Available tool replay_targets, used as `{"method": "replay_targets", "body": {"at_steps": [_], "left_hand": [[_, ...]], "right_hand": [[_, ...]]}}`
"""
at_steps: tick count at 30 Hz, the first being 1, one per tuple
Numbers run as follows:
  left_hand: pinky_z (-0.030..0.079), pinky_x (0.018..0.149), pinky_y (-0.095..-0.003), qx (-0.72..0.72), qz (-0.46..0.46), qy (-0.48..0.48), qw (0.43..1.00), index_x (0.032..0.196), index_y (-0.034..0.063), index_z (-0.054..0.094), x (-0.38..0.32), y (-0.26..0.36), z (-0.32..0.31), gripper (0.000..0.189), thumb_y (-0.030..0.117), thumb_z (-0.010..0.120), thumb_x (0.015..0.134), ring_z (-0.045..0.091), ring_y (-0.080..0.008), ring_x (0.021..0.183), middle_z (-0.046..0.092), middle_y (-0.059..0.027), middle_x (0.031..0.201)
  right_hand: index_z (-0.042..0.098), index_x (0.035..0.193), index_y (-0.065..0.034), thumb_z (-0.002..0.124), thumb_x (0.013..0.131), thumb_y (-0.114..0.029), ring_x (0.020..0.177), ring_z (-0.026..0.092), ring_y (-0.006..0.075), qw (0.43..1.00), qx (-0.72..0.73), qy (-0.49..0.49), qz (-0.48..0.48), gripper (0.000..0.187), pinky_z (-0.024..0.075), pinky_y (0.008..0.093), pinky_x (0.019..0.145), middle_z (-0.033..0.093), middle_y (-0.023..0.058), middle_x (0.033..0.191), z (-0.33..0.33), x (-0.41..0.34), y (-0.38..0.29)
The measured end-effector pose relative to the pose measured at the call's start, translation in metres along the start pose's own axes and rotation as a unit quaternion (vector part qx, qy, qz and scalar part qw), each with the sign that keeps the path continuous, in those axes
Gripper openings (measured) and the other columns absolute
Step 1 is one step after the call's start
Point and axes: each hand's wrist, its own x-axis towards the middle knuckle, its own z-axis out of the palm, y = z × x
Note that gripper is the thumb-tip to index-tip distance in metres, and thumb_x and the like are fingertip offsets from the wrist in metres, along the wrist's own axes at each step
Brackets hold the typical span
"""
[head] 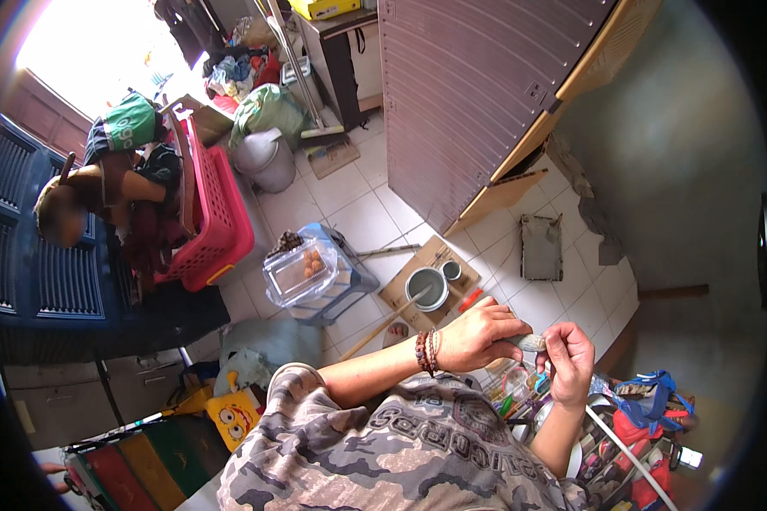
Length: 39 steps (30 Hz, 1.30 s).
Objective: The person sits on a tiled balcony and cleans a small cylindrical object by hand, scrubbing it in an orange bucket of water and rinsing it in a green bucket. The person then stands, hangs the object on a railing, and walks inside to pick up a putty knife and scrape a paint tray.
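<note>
My left hand [482, 338], with brown beaded bracelets at its wrist, grips a short greyish object [529, 343] that I cannot identify. The fingertips of my right hand [570, 364] are at or just beside the object's pale end; whether they pinch it is unclear. Beyond my hands, a round tub of grey paste or paint [427, 289] and a smaller cup [451, 270] stand on a cardboard sheet [393, 290]. A long wooden stick [374, 335] leans with its end in the tub. A red-handled item [471, 299] lies near the cardboard's edge.
A blue plastic stool [342, 287] bears a clear container [300, 271]. A grey-smeared tray [541, 248] lies on the tiles by the wall. A large panelled cabinet [473, 83] rises ahead. Pink baskets [220, 211], a lidded bin [266, 161] and another person [115, 185] are at left; cluttered shelves [607, 447] stand lower right.
</note>
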Motion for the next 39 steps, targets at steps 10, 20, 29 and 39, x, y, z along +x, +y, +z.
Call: {"method": "replay_targets", "body": {"at_steps": [10,20,29,39], "left_hand": [[0.037,0.080,-0.0367,0.034,-0.030,-0.009,0.999,0.104,0.0036,0.065,0.005,0.007,-0.022,0.039,0.028,0.076,0.076,0.055,-0.0253,0.081,0.061,-0.0083,0.084],[0.043,0.069,-0.0286,-0.089,-0.201,0.051,0.974,0.099,-0.0065,0.064,0.007,-0.024,0.016,0.037,0.014,0.081,0.072,0.052,-0.0161,0.073,0.062,-0.0088,0.078],[0.043,0.068,-0.0239,-0.120,-0.273,-0.002,0.955,0.103,-0.0020,0.067,0.077,-0.049,0.089,0.035,0.017,0.080,0.076,0.050,-0.0078,0.072,0.065,-0.0004,0.080],[0.045,0.066,-0.0210,-0.184,-0.315,-0.044,0.930,0.112,-0.0031,0.062,0.214,-0.088,0.212,0.031,0.007,0.071,0.084,0.056,-0.0072,0.076,0.066,-0.0026,0.090]], "right_hand": [[0.059,0.099,0.0012,0.063,0.092,-0.015,0.064,0.058,0.0103,0.997,0.072,-0.005,-0.039,0.018,0.0482,0.0232,0.054,0.062,0.0062,0.081,-0.019,-0.016,0.000],[0.065,0.099,-0.0011,0.063,0.085,-0.018,0.077,0.066,0.0190,0.890,-0.364,-0.138,0.236,0.022,0.0503,0.0336,0.066,0.069,0.0120,0.088,-0.099,-0.117,0.189],[0.062,0.113,-0.0051,0.054,0.095,-0.041,0.100,0.061,0.0223,0.982,-0.112,-0.014,0.151,0.041,0.0485,0.0342,0.086,0.063,0.0085,0.105,-0.155,-0.139,0.158],[0.043,0.139,-0.0070,0.054,0.094,-0.046,0.122,0.051,0.0255,0.952,0.304,0.030,0.002,0.061,0.0375,0.0392,0.106,0.054,0.0179,0.129,-0.325,-0.130,0.103]]}}
